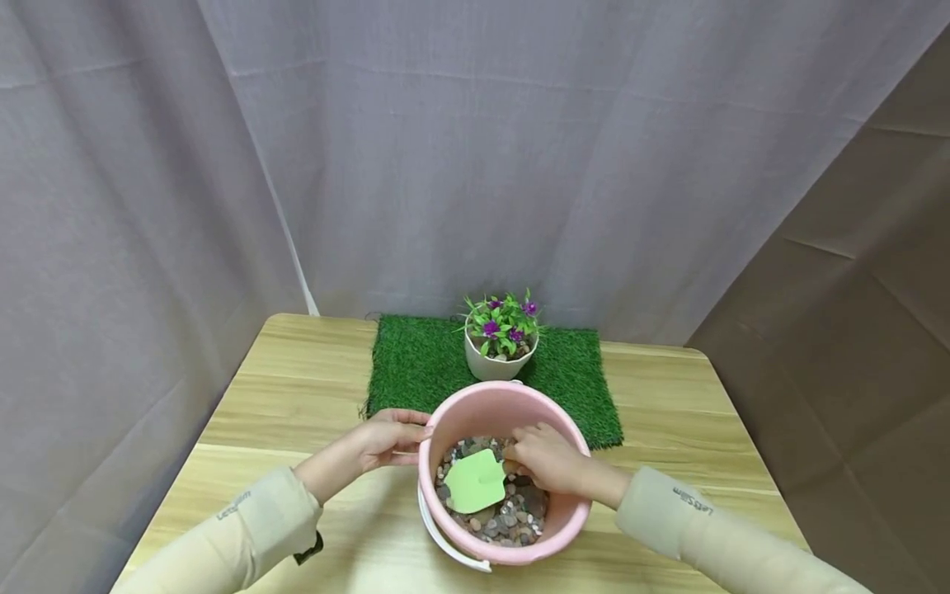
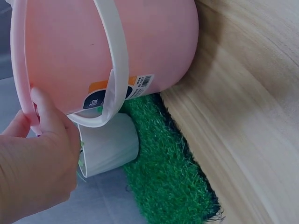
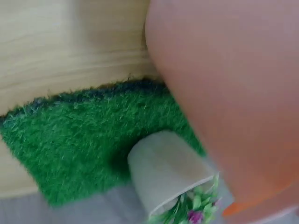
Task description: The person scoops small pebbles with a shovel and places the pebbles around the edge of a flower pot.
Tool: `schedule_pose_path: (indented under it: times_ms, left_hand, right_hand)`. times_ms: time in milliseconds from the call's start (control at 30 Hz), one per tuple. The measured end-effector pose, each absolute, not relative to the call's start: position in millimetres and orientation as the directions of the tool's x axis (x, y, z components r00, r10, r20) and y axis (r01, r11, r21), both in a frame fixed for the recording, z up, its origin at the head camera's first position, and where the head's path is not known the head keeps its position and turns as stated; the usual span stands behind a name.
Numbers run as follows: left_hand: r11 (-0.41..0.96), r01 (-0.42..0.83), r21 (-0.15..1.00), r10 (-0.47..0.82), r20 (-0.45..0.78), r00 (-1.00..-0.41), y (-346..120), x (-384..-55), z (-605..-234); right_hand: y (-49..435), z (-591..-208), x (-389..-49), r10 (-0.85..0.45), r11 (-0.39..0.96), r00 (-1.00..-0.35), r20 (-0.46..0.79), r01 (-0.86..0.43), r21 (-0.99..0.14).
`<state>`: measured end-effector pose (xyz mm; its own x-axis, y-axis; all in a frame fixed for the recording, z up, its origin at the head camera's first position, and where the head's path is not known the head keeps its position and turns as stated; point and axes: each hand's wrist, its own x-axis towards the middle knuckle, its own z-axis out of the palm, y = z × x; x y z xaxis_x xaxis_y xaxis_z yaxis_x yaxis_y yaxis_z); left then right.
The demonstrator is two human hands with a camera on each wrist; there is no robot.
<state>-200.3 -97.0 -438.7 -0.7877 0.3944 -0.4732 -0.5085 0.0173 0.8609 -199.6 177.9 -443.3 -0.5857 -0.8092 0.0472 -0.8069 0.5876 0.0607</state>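
A pink bucket (image 1: 505, 396) stands on the wooden table with pebbles (image 1: 508, 524) in its bottom. My left hand (image 1: 389, 437) grips its left rim, thumb and fingers on either side of the edge, as the left wrist view also shows. Inside the bucket, my right hand (image 1: 549, 458) has its fingers curled at the neck of a light green toy shovel (image 1: 475, 483) and holds it. The shovel's blade lies over the pebbles; its handle is hidden by the hand. In the right wrist view the bucket's side fills the right part and the hand is out of sight.
Behind the bucket, a white pot (image 1: 496, 367) with a purple-flowered plant (image 1: 505, 326) stands on a green artificial grass mat (image 1: 416, 363). The bucket's white handle (image 2: 117, 46) hangs down its outer side. Grey curtains (image 1: 475, 165) rise behind the wooden table (image 1: 297, 379).
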Motion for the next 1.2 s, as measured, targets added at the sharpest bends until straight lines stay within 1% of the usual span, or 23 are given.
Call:
schedule_pose_path:
  times_ms: [33, 100, 267, 333, 500, 567, 667, 733, 867, 1000, 1067, 1200]
  left_hand:
    - [0.017, -0.507, 0.862, 0.395, -0.471, -0.789, -97.3, -199.7, -439.6]
    - [0.01, -0.504, 0.864, 0.396, -0.466, -0.791, -97.5, -199.0, -441.4]
    - [-0.002, -0.506, 0.862, 0.395, -0.464, -0.793, -96.9, -199.3, -444.1]
    - [-0.004, -0.511, 0.86, 0.394, -0.468, -0.791, -96.4, -199.7, -444.1]
    - [-0.005, -0.511, 0.859, 0.382, -0.471, -0.795, -96.2, -199.7, -443.6]
    - [-0.001, -0.512, 0.859, 0.374, -0.474, -0.797, -96.5, -199.1, -443.6]
    - [-0.003, -0.512, 0.859, 0.364, -0.476, -0.8, -96.4, -198.0, -444.4]
    - [-0.008, -0.509, 0.861, 0.369, -0.471, -0.802, -95.8, -197.2, -445.3]
    - [-0.02, -0.509, 0.861, 0.377, -0.465, -0.801, -96.2, -196.4, -446.3]
    - [-0.022, -0.505, 0.863, 0.365, -0.464, -0.807, -98.5, -196.6, -444.9]
    - [-0.025, -0.504, 0.864, 0.37, -0.46, -0.807, -99.2, -196.7, -444.1]
    - [-0.031, -0.507, 0.861, 0.388, -0.457, -0.8, -99.9, -196.2, -444.0]
  right_hand:
    - [177.7, -445.8, -197.6, -0.805, 0.593, -0.591, 0.044, -0.805, 0.029]
    - [177.0, -448.3, -195.9, -0.793, 0.608, -0.606, 0.061, -0.793, 0.027]
    - [174.3, -446.2, -198.5, -0.801, 0.598, -0.593, 0.084, -0.799, 0.062]
    - [174.5, -444.7, -200.4, -0.806, 0.592, -0.588, 0.07, -0.804, 0.064]
    - [175.3, -442.4, -205.1, -0.813, 0.582, -0.582, 0.007, -0.813, 0.024]
    - [174.1, -439.2, -207.9, -0.826, 0.563, -0.564, -0.011, -0.824, 0.065]
    - [171.6, -430.4, -213.0, -0.84, 0.531, -0.542, -0.006, -0.826, 0.19]
    - [170.9, -423.9, -215.4, -0.839, 0.525, -0.544, 0.002, -0.809, 0.263]
    - [170.5, -417.1, -214.8, -0.825, 0.541, -0.565, 0.026, -0.775, 0.327]
    - [166.6, -422.9, -209.9, -0.84, 0.517, -0.537, 0.075, -0.75, 0.412]
    - [166.0, -429.4, -205.5, -0.847, 0.506, -0.524, 0.087, -0.745, 0.434]
    - [167.7, -441.6, -196.3, -0.84, 0.525, -0.532, 0.105, -0.748, 0.406]
